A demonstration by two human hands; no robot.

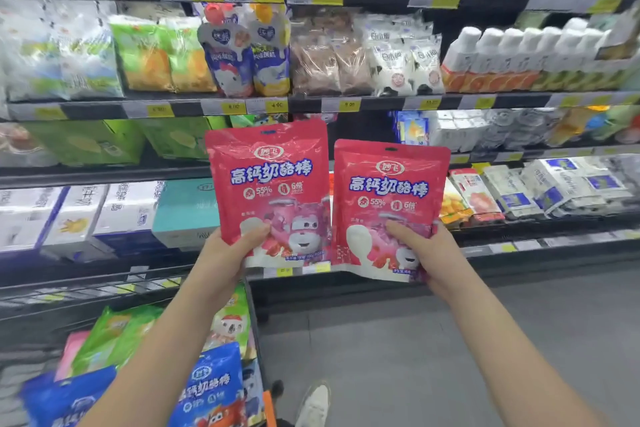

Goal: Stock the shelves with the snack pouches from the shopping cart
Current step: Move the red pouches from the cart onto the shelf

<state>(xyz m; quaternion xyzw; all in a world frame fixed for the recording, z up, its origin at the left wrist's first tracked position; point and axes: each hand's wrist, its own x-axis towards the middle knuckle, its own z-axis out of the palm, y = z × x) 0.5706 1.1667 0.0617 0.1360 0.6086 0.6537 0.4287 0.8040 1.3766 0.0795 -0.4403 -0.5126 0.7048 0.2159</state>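
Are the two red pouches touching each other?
Cannot tell: in the head view the left pouch and right pouch meet edge to edge, possibly just overlapping.

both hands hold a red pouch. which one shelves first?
Probably left. The left hand holds its red pouch higher, its top overlapping the shelf edge with price tags. The right hand holds its red pouch lower. A weak edge; the target slot isn't evident.

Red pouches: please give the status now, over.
Left hand holds one red pouch, right hand the other red pouch. Both upright before the shelves. Nothing in the way.
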